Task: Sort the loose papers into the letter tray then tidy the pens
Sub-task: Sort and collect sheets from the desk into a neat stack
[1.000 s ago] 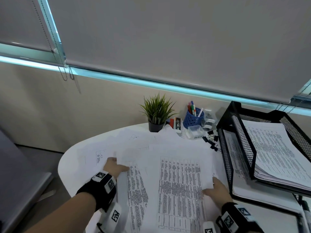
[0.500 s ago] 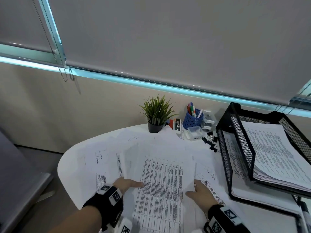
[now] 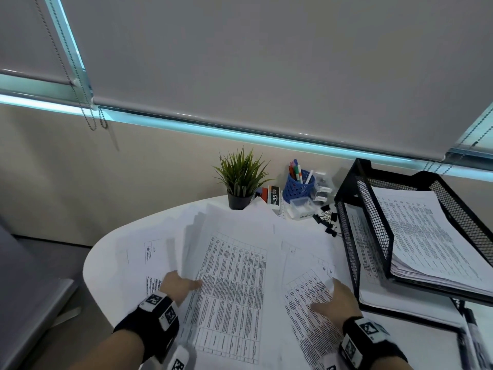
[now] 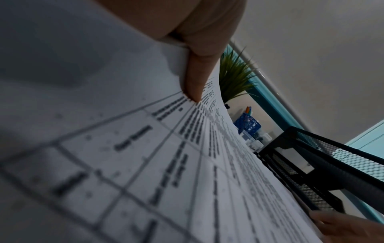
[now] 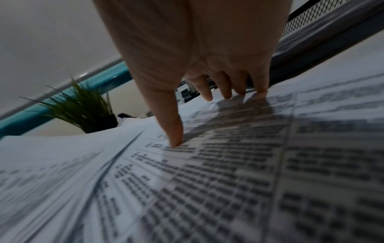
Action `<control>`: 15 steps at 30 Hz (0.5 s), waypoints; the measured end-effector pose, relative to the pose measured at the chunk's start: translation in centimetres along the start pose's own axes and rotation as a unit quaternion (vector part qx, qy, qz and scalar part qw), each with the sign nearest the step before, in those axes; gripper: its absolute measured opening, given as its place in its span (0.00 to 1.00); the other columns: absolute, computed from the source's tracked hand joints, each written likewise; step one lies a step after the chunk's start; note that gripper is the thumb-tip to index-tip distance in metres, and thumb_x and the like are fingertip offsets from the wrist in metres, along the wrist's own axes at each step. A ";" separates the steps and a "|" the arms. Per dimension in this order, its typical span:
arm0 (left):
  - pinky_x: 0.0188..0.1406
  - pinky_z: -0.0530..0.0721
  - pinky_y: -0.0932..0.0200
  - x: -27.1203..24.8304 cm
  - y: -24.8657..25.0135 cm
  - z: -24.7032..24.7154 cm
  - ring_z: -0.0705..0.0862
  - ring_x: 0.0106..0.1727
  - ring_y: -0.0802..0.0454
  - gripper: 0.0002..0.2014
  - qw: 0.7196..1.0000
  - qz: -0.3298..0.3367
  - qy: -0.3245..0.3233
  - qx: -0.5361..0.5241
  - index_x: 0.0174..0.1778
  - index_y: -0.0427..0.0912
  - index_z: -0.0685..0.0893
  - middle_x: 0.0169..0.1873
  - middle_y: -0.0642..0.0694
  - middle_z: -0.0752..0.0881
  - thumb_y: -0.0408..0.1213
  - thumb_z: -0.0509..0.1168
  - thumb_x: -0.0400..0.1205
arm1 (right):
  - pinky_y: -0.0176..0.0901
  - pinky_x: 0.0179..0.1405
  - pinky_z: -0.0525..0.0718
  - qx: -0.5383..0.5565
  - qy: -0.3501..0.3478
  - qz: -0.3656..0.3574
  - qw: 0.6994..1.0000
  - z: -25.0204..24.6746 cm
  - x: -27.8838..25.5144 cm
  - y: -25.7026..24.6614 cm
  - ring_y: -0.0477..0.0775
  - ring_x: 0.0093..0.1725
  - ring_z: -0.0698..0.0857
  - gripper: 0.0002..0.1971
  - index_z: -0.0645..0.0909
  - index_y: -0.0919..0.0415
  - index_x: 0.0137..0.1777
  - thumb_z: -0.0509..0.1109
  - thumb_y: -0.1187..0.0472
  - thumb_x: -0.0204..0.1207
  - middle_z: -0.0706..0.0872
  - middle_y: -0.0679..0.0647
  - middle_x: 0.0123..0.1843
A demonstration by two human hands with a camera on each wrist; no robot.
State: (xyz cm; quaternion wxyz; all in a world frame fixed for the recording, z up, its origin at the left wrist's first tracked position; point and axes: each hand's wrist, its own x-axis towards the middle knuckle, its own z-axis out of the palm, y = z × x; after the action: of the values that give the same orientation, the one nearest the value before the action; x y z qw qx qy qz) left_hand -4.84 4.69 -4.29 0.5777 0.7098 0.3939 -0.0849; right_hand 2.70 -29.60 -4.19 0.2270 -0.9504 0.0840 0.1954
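Observation:
Printed loose papers (image 3: pixel 234 289) cover the round white table (image 3: pixel 106 263). My left hand (image 3: pixel 186 283) pinches the left edge of a stack of sheets, thumb (image 4: pixel 195 78) on top, and that edge is raised off the table. My right hand (image 3: pixel 330 297) lies with straight, spread fingers (image 5: pixel 226 92) on a separate printed sheet (image 3: pixel 306 321) to the right, fingertips touching it. The black mesh letter tray (image 3: pixel 373 209) stands at the right, with a thick pile of papers (image 3: pixel 426 236) in its upper tier. A blue pen cup (image 3: pixel 297 186) with several pens is at the back.
A small potted plant (image 3: pixel 240 180) stands at the back of the table, beside a small box (image 3: pixel 273 197) and a clear plastic box (image 3: pixel 301 206). Black binder clips (image 3: pixel 326 220) lie next to the tray's left wall. The window blind hangs behind.
Both hands drew the spread sheets together toward me. The left hand now lifts the stack's left edge, and the right hand has left the stack for a sheet further right.

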 end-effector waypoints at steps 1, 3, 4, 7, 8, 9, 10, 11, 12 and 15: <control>0.51 0.81 0.50 0.2 -0.1 -0.4 0.80 0.45 0.41 0.18 1.000 0.003 0.012 0.004 0.56 0.23 0.78 0.42 0.35 0.82 0.26 0.73 0.73 | 0.53 0.76 0.69 -0.016 -0.014 0.010 1.000 -0.3 0.2 0.2 0.61 0.76 0.68 0.57 0.57 0.63 0.81 0.81 0.43 0.56 0.67 0.62 0.78; 0.49 0.77 0.53 0.3 0.0 -1.0 0.78 0.45 0.42 0.20 0.999 0.011 0.035 0.015 0.58 0.20 0.78 0.43 0.35 0.80 0.25 0.73 0.73 | 0.51 0.78 0.65 -0.060 -0.024 0.018 0.998 -0.8 0.5 0.2 0.62 0.80 0.62 0.63 0.47 0.65 0.83 0.82 0.41 0.57 0.61 0.62 0.81; 0.48 0.76 0.54 0.5 -0.1 -1.4 0.77 0.46 0.43 0.22 0.999 0.011 0.042 0.018 0.59 0.20 0.77 0.44 0.35 0.80 0.26 0.73 0.72 | 0.51 0.78 0.65 -0.079 -0.023 0.014 0.996 -1.0 0.5 0.2 0.62 0.80 0.62 0.65 0.44 0.65 0.83 0.82 0.39 0.56 0.60 0.62 0.82; 0.47 0.76 0.54 1.0 -0.4 -2.2 0.78 0.45 0.41 0.25 0.998 -0.006 0.056 0.030 0.60 0.19 0.77 0.44 0.34 0.80 0.27 0.75 0.71 | 0.51 0.78 0.65 -0.112 -0.032 0.022 0.993 -1.5 0.6 -0.2 0.62 0.80 0.60 0.69 0.42 0.63 0.83 0.82 0.36 0.53 0.60 0.62 0.81; 0.47 0.77 0.54 1.2 -0.5 -2.4 0.78 0.45 0.41 0.25 0.998 -0.011 0.059 0.034 0.60 0.19 0.77 0.45 0.32 0.81 0.28 0.76 0.71 | 0.51 0.77 0.66 -0.114 -0.033 0.025 0.993 -1.5 0.6 -0.2 0.62 0.80 0.61 0.69 0.43 0.62 0.83 0.82 0.36 0.52 0.62 0.62 0.81; 0.47 0.77 0.54 1.4 -0.6 -2.5 0.78 0.45 0.41 0.26 0.997 -0.016 0.060 0.037 0.60 0.19 0.77 0.47 0.30 0.82 0.29 0.76 0.70 | 0.51 0.76 0.69 -0.112 -0.036 0.030 0.993 -1.6 0.6 -0.2 0.62 0.78 0.65 0.67 0.46 0.62 0.83 0.82 0.36 0.51 0.65 0.62 0.79; 0.47 0.78 0.54 1.5 -0.6 -2.6 0.79 0.45 0.40 0.26 0.997 -0.018 0.060 0.040 0.60 0.19 0.77 0.50 0.28 0.83 0.29 0.76 0.71 | 0.51 0.73 0.73 -0.106 -0.033 0.031 0.993 -1.6 0.5 -0.2 0.62 0.75 0.69 0.64 0.50 0.61 0.81 0.82 0.37 0.52 0.69 0.61 0.76; 0.47 0.78 0.54 1.5 -0.6 -2.6 0.80 0.46 0.39 0.26 0.997 -0.018 0.060 0.044 0.60 0.20 0.77 0.53 0.27 0.83 0.29 0.76 0.71 | 0.51 0.69 0.76 -0.095 -0.028 0.035 0.994 -1.7 0.3 -0.4 0.61 0.71 0.74 0.60 0.53 0.59 0.79 0.83 0.39 0.53 0.74 0.59 0.73; 0.47 0.78 0.53 1.6 -0.6 -2.6 0.80 0.47 0.38 0.26 0.997 -0.017 0.059 0.047 0.60 0.20 0.77 0.54 0.26 0.83 0.29 0.76 0.71 | 0.51 0.66 0.77 -0.088 -0.016 0.037 0.995 -1.8 0.2 -0.4 0.60 0.67 0.78 0.54 0.56 0.57 0.77 0.82 0.41 0.56 0.77 0.57 0.70; 0.46 0.77 0.55 1.5 -0.5 -2.6 0.79 0.46 0.40 0.25 0.996 -0.019 0.059 0.059 0.60 0.20 0.77 0.50 0.29 0.83 0.29 0.75 0.71 | 0.48 0.66 0.72 -0.124 0.009 0.029 0.992 -2.2 -0.7 -1.2 0.56 0.65 0.81 0.34 0.63 0.57 0.75 0.73 0.50 0.72 0.80 0.53 0.68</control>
State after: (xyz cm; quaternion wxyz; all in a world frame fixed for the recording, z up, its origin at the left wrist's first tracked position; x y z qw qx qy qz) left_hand -5.05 7.66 -4.69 0.5089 0.7390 0.4348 -0.0766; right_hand 3.11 -29.50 -1.62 0.1012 -0.9700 0.0889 0.2024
